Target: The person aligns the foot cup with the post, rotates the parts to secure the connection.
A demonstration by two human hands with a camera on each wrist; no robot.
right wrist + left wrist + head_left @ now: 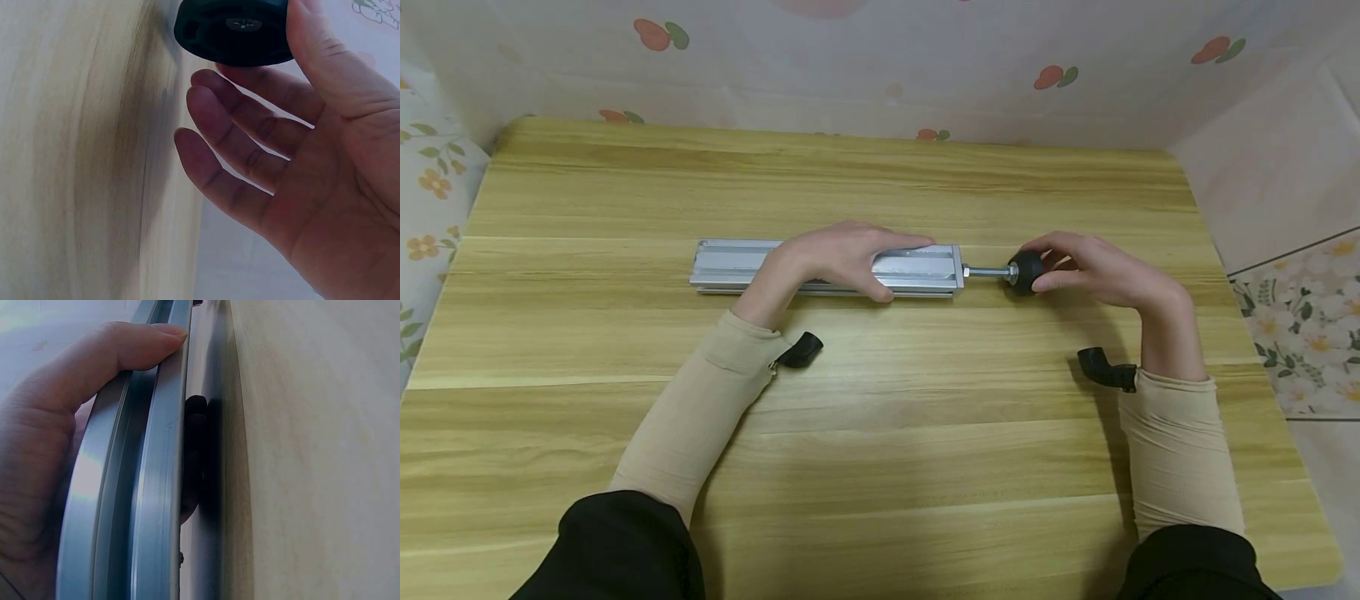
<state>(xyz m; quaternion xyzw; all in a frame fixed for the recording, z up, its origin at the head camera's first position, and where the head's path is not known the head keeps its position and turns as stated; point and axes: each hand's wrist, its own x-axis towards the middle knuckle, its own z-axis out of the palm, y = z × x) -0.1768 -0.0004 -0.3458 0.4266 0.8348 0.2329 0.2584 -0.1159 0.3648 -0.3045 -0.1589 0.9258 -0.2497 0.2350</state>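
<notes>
A silver aluminium profile [722,265] lies lengthwise across the wooden table in the head view. My left hand [844,254] grips it near its right half, thumb along the near side and fingers over the far side. In the left wrist view the thumb presses the grooved profile [156,456], and dark fingertips show past its lower edge. From the profile's right end sticks a levelling foot, with a threaded rod [988,272] and a black round base [1026,272]. My right hand [1101,271] pinches that base by thumb and index finger; in the right wrist view the other fingers curve free below the base [231,44].
The wooden table [925,500] spreads around both hands, its far edge against a patterned wall covering [865,75]. Black wrist mounts [801,350] stick out from both beige sleeves [1180,450]. Floral cloth [433,208] hangs beyond the left edge.
</notes>
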